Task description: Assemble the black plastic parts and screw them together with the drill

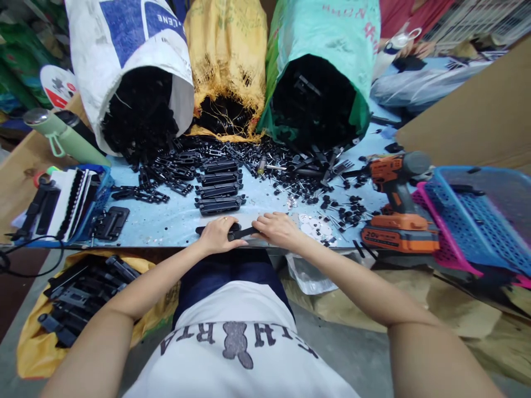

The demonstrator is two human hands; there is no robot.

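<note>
At the front edge of the blue work table, my left hand is closed on a black plastic part, with its thumb along it. My right hand pinches the part's right end between bent fingers. Both hands cover much of the part, so its full shape is hidden. Just beyond my hands lies a stack-like row of several long black plastic assemblies, side by side. Small white and metal pieces are scattered right of my right hand.
Behind the row, a white sack, a yellow sack and a green sack spill black parts. A cordless drill and blue basket stand right. A screwdriver lies mid-table. Another person's sleeve shows behind.
</note>
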